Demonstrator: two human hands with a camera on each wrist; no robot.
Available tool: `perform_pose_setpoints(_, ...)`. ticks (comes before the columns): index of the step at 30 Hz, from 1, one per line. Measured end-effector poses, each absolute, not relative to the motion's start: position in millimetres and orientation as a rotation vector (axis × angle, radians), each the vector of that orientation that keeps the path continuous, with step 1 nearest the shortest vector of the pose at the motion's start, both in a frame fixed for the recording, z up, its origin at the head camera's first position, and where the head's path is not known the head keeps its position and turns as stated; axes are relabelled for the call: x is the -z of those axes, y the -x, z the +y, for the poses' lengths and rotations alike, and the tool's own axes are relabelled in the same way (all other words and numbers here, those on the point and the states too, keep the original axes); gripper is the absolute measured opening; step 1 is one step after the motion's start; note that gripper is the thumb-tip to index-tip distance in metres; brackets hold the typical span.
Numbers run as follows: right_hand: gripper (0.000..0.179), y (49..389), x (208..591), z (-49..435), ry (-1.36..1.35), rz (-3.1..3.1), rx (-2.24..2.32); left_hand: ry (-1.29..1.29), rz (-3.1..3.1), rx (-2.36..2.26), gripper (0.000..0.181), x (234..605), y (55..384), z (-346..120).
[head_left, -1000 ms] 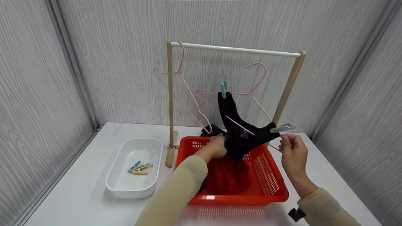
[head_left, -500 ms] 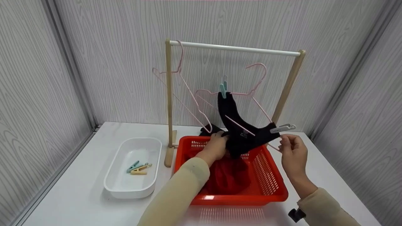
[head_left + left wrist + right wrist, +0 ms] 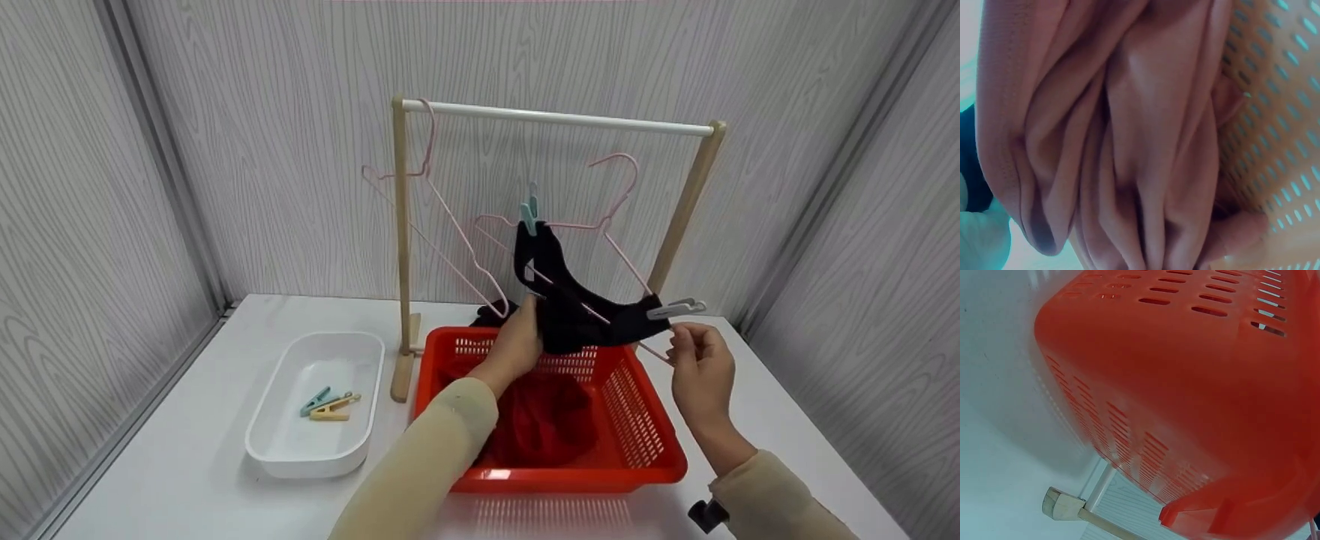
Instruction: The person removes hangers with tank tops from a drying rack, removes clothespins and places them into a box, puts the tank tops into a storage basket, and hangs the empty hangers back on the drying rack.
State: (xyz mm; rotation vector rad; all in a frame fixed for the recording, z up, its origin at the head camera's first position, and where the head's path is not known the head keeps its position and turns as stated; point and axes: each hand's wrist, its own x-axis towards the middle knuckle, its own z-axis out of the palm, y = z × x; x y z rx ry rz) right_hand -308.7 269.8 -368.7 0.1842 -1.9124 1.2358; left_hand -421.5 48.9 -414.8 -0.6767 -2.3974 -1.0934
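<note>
A black garment [image 3: 574,315] hangs from a pink hanger [image 3: 616,255], fixed by a teal clothespin [image 3: 529,216] at its upper left and a grey clothespin [image 3: 676,308] at its right. My left hand [image 3: 517,341] holds the garment's left side above the red basket, its fingers partly hidden behind the cloth. At the hanger's right corner, beside the grey clothespin, my right hand [image 3: 701,367] pinches the hanger between thumb and fingers. The hanger tilts, its hook off the rail. Red cloth [image 3: 551,420] lies bunched in the basket [image 3: 570,480]; the left wrist view shows its folds [image 3: 1157,112] closely.
A wooden rack with a white rail [image 3: 555,117] stands behind the basket. Another pink hanger [image 3: 457,225] hangs at its left end. Left of the basket, a white tray [image 3: 259,435] holds a teal clothespin [image 3: 315,401] and a yellow one [image 3: 330,414]. More black cloth [image 3: 491,313] lies behind the basket.
My left hand has lifted the garment's lower part up and spread it, so a pale label now shows near its left edge. The right hand has stayed almost still.
</note>
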Motion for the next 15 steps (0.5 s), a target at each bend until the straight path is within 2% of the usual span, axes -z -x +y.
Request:
perform_pose_setpoints(6, 0.015, 311.2, 369.6, 271.5, -0.190, -1.886, -1.246, 0.675, -2.330, 1.120, 0.047, 406.0, 421.1, 49.0)
perform_pose_setpoints(15, 0.015, 314.1, 373.1, 275.0, -0.209, -1.858, -1.242, 0.731, -2.173, 1.146, 0.041, 395.4, 416.0, 54.4)
